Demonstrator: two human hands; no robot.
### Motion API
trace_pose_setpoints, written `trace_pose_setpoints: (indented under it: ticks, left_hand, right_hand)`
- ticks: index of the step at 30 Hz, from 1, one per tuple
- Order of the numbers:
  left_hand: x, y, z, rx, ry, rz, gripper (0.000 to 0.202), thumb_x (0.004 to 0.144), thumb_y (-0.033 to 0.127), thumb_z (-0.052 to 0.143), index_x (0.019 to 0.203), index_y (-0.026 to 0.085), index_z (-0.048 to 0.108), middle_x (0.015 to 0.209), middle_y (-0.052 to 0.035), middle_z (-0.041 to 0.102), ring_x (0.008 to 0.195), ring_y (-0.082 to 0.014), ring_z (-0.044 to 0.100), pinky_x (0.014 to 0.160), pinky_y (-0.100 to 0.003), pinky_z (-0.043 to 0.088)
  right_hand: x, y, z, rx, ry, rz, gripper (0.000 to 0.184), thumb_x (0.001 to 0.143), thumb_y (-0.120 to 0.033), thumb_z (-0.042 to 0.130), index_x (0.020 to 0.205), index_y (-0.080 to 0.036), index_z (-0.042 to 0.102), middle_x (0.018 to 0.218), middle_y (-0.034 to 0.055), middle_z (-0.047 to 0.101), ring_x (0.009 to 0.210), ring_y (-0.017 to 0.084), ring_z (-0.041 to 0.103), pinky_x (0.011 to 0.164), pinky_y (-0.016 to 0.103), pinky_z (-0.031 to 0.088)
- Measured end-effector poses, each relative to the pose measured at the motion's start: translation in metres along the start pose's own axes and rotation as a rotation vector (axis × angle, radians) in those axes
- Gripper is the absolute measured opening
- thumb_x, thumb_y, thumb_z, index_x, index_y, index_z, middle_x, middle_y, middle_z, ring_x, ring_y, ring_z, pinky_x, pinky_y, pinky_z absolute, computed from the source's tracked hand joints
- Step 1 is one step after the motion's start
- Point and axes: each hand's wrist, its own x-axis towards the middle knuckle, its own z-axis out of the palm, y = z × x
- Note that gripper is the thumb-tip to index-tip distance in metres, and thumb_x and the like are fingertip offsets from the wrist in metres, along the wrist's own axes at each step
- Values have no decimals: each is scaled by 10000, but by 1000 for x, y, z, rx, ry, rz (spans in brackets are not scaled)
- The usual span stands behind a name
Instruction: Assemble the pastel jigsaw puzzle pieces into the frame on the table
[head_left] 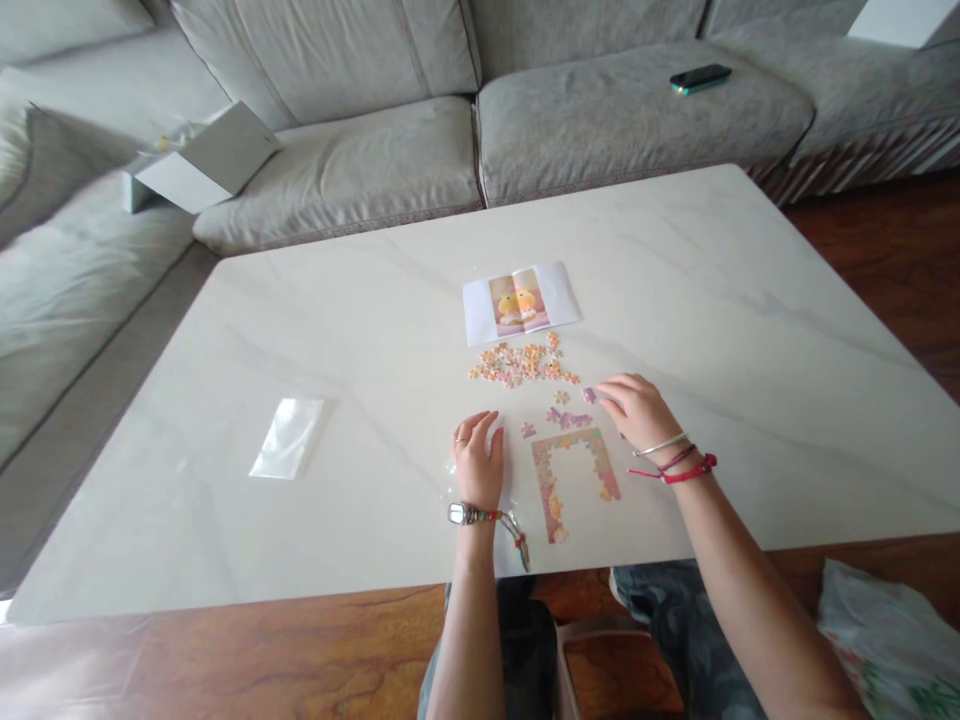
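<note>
A partly built jigsaw frame (574,478) lies on the white marble table (315,330) in front of me. A pile of loose pastel pieces (523,364) sits just beyond it, below a printed reference picture (519,302). My left hand (478,462) rests flat on the table to the left of the frame, fingers together and holding nothing. My right hand (636,408) lies palm down to the right, its fingertips touching a small purple piece (589,395). A few joined purple pieces (568,418) lie between my hands.
An empty clear plastic bag (288,437) lies on the table's left half. A grey sofa (420,120) wraps round the far side, with a phone (699,78) and an open white box (202,160) on it. A plastic bag (892,640) lies on the wooden floor at right.
</note>
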Motion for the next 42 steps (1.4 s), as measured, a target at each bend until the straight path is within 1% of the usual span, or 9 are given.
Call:
trace_pose_setpoints:
  ticks: [3,6,9,14,18,22,26,32,42]
  left_hand:
    - [3,-3,-2,-5,21,-22,231,768,253,466,958,198,586,978,-58,587,951,-185,514,860,-357,388]
    - [4,-5,-4,-15,43,-30,227,767,258,466,949,199,589,978,-56,583,950,-186,514,863,-359,389]
    - [3,-5,-5,-18,44,-25,224,767,259,465,942,203,592,983,-54,578,949,-189,512,864,-364,391]
    - [-1,-6,-5,0,41,-19,223,761,263,472,936,198,595,976,-60,579,951,-194,509,861,-370,391]
    - [-2,-8,-4,4,26,-20,221,761,271,469,928,205,599,987,-59,574,945,-196,512,861,-377,388]
    - [-2,-5,-2,11,16,-14,221,762,265,464,927,205,599,986,-56,572,937,-196,513,856,-379,391]
    - [-1,-1,-1,22,-2,-3,215,759,254,470,925,209,597,986,-57,572,938,-197,511,855,-381,393]
    - [0,2,-1,45,-27,-5,208,756,243,478,924,208,596,991,-60,576,942,-198,512,853,-385,391]
    - [0,1,2,64,-41,-16,216,760,251,476,932,202,596,1006,-60,575,948,-194,510,872,-387,374]
  right_hand:
    - [0,16,-6,-52,1,67,216,741,-175,457,874,-166,626,875,83,606,841,198,533,770,323,427]
    - [-9,37,-17,-77,14,139,186,702,-179,503,840,-172,628,837,68,603,796,188,548,746,314,438]
    - [-18,48,-22,-53,-44,196,174,651,-173,554,809,-183,625,795,40,595,704,158,556,679,283,451]
    - [-24,43,-15,35,-129,172,133,632,-152,567,749,-192,616,748,13,572,662,128,549,632,242,446]
    - [-25,38,-9,113,-114,127,103,677,-165,548,755,-192,608,778,19,576,680,124,551,660,244,448]
    - [-27,36,-6,84,-65,119,119,710,-234,542,799,-184,602,785,36,574,692,141,549,647,262,451]
    - [-27,38,-4,87,-68,106,114,732,-260,522,774,-188,600,757,35,563,681,144,551,640,268,452]
    - [-28,42,-7,114,-52,113,73,727,-216,524,699,-179,580,729,28,559,650,133,552,625,257,445]
    - [-30,45,-9,86,-63,110,72,729,-221,530,704,-181,584,739,28,561,660,135,548,623,256,433]
